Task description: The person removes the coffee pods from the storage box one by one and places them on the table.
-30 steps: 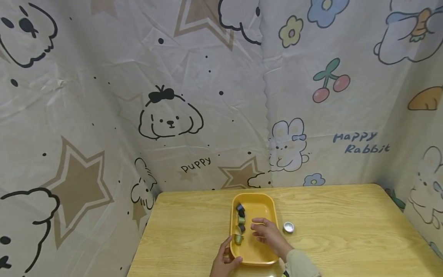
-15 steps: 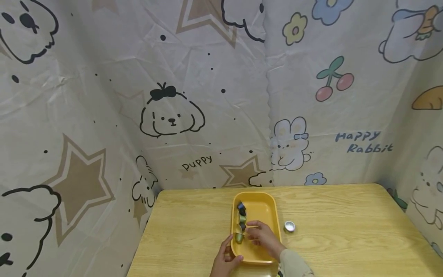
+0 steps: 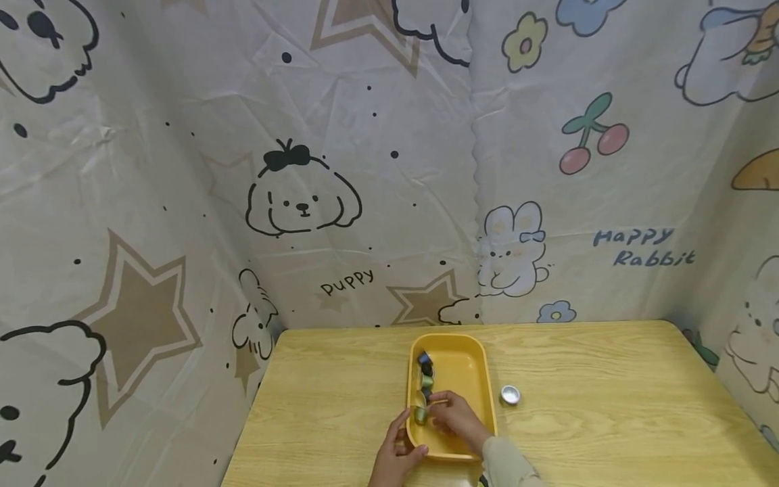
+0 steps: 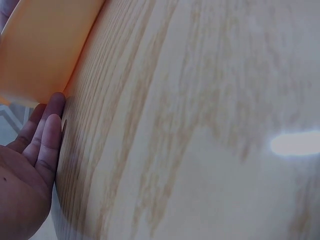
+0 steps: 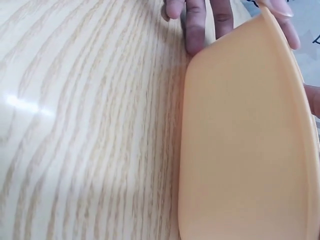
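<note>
A yellow rectangular tray (image 3: 465,365) lies on the table. Along its left side runs a row of small coffee capsules: a blue one (image 3: 424,357), a black one (image 3: 427,370), a green one (image 3: 427,382), a dark one (image 3: 427,391) and a green capsule at the near end (image 3: 420,416). My left hand (image 3: 393,454) holds the near-left corner, fingers against the outer wall (image 4: 47,50) and thumb at the near rim. Inside the tray, my right hand (image 3: 460,421) has its bent fingertips at the dark and near green capsules; whether they pinch one is hidden.
Right of the tray, a small silver round capsule (image 3: 510,395) sits on the wood-grain table (image 3: 596,399). A printed fabric curtain (image 3: 365,169) stands behind the table and along both sides.
My right hand has moved left across the tray to the capsules, and its fingers have drawn closer together. My left hand stays at the corner. The head view has tilted slightly.
</note>
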A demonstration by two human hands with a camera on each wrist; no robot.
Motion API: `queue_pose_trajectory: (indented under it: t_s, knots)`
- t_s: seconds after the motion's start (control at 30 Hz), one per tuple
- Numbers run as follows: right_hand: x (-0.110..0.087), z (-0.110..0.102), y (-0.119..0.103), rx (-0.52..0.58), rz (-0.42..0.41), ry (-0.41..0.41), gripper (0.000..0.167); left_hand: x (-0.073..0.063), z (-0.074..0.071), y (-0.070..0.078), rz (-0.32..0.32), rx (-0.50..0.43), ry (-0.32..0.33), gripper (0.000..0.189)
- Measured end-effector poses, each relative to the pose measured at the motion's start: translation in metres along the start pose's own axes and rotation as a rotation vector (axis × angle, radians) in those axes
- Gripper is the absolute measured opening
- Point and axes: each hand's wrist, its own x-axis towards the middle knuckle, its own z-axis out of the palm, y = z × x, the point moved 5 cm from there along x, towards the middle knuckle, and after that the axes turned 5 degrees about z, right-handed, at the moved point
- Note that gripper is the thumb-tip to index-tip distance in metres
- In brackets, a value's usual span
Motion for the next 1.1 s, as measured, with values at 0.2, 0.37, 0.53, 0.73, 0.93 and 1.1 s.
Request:
queue_pose_trajectory:
  t_s: [0.2, 0.37, 0.53, 0.73, 0.93, 1.1]
  knots:
    - [-0.004, 0.0039, -0.0012, -0.031, 0.002, -0.002, 0.041, -0.0009, 0.0002, 0.0008, 0.016, -0.011, -0.003, 0.075]
    - [-0.0059, 0.005, -0.0027, -0.05, 0.009, 0.007, 0.038, -0.0009, 0.0001, 0.0012, 0.021, -0.005, 0.005, 0.074]
    - [-0.004, 0.0045, -0.0013, -0.055, 0.013, 0.022, 0.037, -0.0008, 0.0002, 0.0, 0.015, 0.001, 0.015, 0.074]
    - [0.0005, 0.0045, 0.0027, -0.059, 0.022, 0.038, 0.035, 0.0001, -0.0008, -0.0023, 0.013, 0.003, 0.019, 0.075]
    - [0.0019, 0.0033, 0.003, -0.081, -0.001, 0.041, 0.035, 0.0024, -0.0009, -0.0031, 0.014, -0.004, 0.012, 0.074]
    - [0.0024, 0.0046, 0.0033, -0.098, -0.055, 0.037, 0.032, 0.0014, -0.0012, -0.0027, 0.021, -0.02, -0.003, 0.074]
